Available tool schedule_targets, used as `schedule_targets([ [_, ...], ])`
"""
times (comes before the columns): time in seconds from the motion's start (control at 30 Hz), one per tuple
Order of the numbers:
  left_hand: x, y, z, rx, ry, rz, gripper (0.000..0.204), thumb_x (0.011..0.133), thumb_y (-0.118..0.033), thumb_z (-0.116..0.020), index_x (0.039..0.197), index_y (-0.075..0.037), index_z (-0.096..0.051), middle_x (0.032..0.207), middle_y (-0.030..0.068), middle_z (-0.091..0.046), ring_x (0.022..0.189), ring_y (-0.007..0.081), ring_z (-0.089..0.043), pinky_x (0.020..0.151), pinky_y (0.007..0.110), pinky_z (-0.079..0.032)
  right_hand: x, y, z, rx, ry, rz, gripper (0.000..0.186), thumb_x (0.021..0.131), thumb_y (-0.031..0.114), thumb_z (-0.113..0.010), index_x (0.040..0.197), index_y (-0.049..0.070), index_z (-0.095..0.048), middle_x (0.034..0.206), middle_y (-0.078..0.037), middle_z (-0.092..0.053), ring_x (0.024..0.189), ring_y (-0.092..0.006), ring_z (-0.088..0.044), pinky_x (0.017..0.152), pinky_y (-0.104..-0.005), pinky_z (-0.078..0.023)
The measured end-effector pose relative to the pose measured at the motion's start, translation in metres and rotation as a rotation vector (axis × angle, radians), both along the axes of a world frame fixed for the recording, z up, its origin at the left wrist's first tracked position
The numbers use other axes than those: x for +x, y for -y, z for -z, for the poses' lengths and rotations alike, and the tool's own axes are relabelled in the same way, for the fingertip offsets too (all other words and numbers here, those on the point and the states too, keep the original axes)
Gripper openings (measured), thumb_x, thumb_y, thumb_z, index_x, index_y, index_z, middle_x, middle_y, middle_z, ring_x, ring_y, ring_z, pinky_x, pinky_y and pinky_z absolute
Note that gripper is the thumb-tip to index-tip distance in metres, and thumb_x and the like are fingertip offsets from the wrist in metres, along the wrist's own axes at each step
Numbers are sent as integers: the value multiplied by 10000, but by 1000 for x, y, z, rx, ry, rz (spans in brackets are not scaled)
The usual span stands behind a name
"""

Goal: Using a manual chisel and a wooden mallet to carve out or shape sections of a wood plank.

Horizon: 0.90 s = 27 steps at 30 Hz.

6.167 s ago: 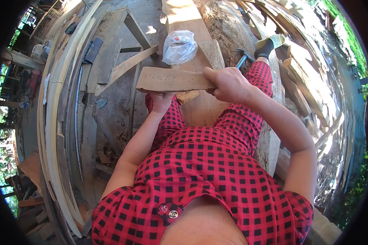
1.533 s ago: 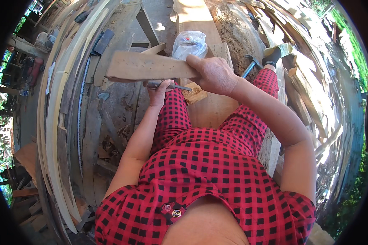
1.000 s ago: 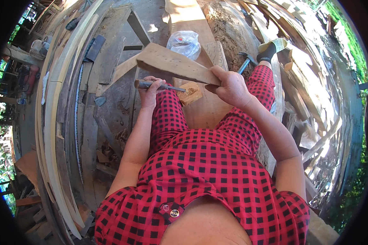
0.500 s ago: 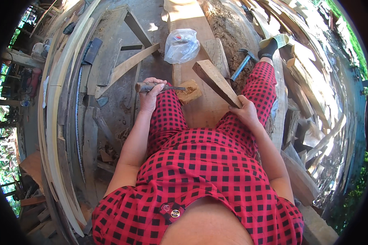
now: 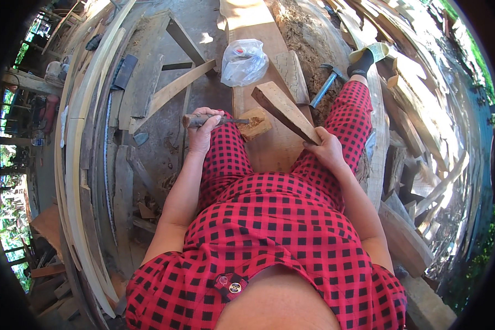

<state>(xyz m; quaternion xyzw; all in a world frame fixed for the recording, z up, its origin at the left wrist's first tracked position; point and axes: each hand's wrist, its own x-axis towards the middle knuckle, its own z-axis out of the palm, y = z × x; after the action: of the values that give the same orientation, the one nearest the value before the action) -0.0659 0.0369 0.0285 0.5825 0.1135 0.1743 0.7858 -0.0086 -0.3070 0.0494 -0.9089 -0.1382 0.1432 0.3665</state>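
My left hand (image 5: 202, 131) is wrapped round the wooden handle of a chisel (image 5: 193, 120). Its narrow metal blade points right, and the tip lies at the hollow in a small wooden block (image 5: 255, 124). That block rests on a broad plank (image 5: 275, 148) between my legs. In my right hand (image 5: 330, 149) is the lower end of a thick wooden stick (image 5: 286, 110). The stick slants up and to the left, its far end raised above the plank and to the right of the block.
A clear plastic bag (image 5: 244, 62) sits on the plank farther off. Beside my right leg lies a hammer with a blue handle (image 5: 324, 89). Long boards (image 5: 76, 159) run along the left, and split timber (image 5: 418, 115) is heaped on the right.
The wooden stick has shifted slightly left, its far end closer to the block. My right hand moved a little left with it; my left hand and the chisel stay nearly in place.
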Motion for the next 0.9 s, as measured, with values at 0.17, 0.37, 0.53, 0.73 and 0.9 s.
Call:
schedule_targets([
  [0.17,-1,1,-1,-5,-8,-8,160,760,30,-640,882,-40,-563,905,101,-632,907,215,-645,849,363,-527,-1,-2,-1,-13,3,-5,334,727,306,-724,870,54,-559,731,-177,-620,781,-361,-617,679,-440,-448],
  [0.37,-2,2,2,48,1,-1,176,763,43,-636,899,-39,-561,920,96,-626,913,206,-642,858,354,-521,-2,-4,-2,-8,19,-10,323,729,302,-721,858,54,-559,719,-178,-617,767,-361,-617,670,-433,-448],
  [0.53,-1,2,7,99,35,31,178,771,45,-636,907,-39,-558,922,96,-626,914,200,-640,865,354,-517,0,-6,-1,-29,20,-16,316,727,297,-721,852,54,-561,710,-179,-612,759,-361,-615,666,-430,-449],
  [0.73,2,8,7,205,25,34,173,774,36,-648,904,-34,-556,889,80,-635,890,167,-641,832,308,-520,10,-29,-41,35,26,-69,320,729,293,-725,854,49,-561,731,-180,-611,756,-366,-612,660,-437,-449],
  [0.9,8,7,19,186,77,-75,151,756,-5,-686,848,-44,-573,830,63,-645,800,125,-636,730,275,-529,17,-85,-132,312,308,-337,303,779,212,-717,932,34,-525,697,-157,-573,683,-305,-609,635,-391,-446],
])
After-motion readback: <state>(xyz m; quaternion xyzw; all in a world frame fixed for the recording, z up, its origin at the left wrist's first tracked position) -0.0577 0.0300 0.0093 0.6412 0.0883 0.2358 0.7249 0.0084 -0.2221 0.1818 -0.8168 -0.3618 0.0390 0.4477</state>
